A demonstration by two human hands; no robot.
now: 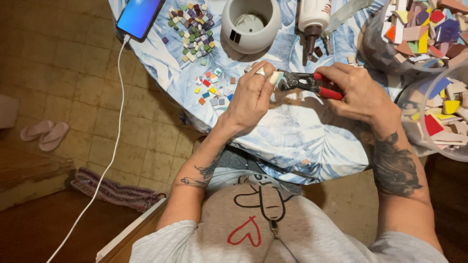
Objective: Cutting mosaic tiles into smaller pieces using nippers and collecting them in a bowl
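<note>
My left hand (252, 95) pinches a small pale tile piece (275, 77) between thumb and fingers. My right hand (358, 91) grips the red handles of tile nippers (308, 81), whose dark jaws meet the edge of that piece. Both hands hover over a table covered with a blue leaf-patterned cloth (297, 136). Left of my left hand lie small coloured mosaic tiles (213, 87), with a denser pile of green and purple ones (193, 29) farther back.
A white round pot (250, 24) stands behind my hands. A glue bottle (312, 22) lies beside it. Clear containers of broken coloured tile (421, 29) sit at the right. A lit phone (139, 17) with a white cable lies at the table's left edge. Slippers (46, 134) rest on the floor.
</note>
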